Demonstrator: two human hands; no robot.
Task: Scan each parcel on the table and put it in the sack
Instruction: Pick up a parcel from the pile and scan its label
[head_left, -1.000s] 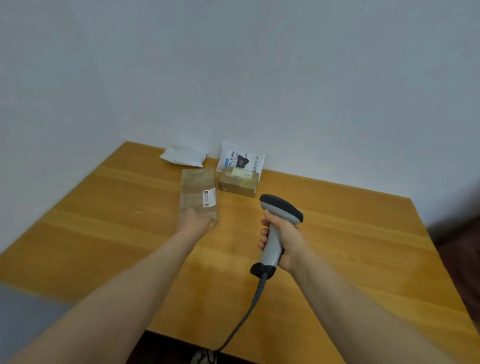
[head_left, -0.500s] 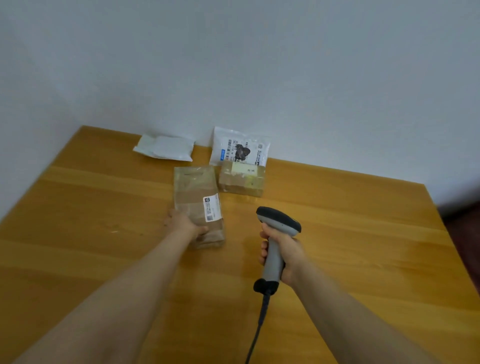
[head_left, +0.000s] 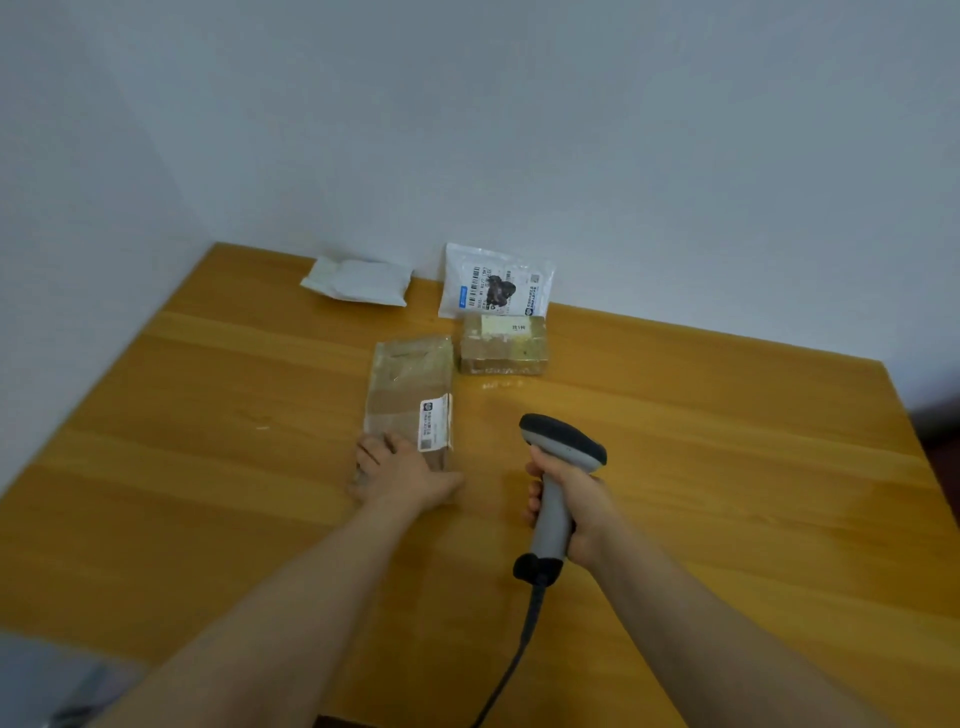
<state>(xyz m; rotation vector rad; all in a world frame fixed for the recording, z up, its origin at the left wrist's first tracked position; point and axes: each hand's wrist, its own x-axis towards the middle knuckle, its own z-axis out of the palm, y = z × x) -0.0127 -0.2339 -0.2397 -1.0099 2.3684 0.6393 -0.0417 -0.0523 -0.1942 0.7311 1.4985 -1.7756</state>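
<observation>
Head-cam view, looking down at a wooden table (head_left: 727, 467) set in a corner of pale walls.

The left hand (head_left: 402, 475) lies over the near end of a flat brown cardboard parcel (head_left: 408, 379), w/ fingers curled round its near-left corner, gripping it. The parcel lies flat on the table, mid-left. Its white shipping label (head_left: 435, 422) faces up at the right edge, just beyond the hand, which does not cover it.

The right hand (head_left: 576, 499) is wrapped round the grey handle of a barcode scanner (head_left: 563, 447). The scanner is held above the table, right of the parcel & apart from it. Its black cable (head_left: 514, 660) trails toward the table's near edge.

Further back, a small tape-wrapped box (head_left: 504, 345) sits just beside the parcel's far-right corner. Behind the box, at the wall, is a white poly mailer (head_left: 493, 283) w/ a barcode label; the box hides its lower edge. A plain white pouch (head_left: 358, 280) lies far left by the wall, apart from the rest.
</observation>
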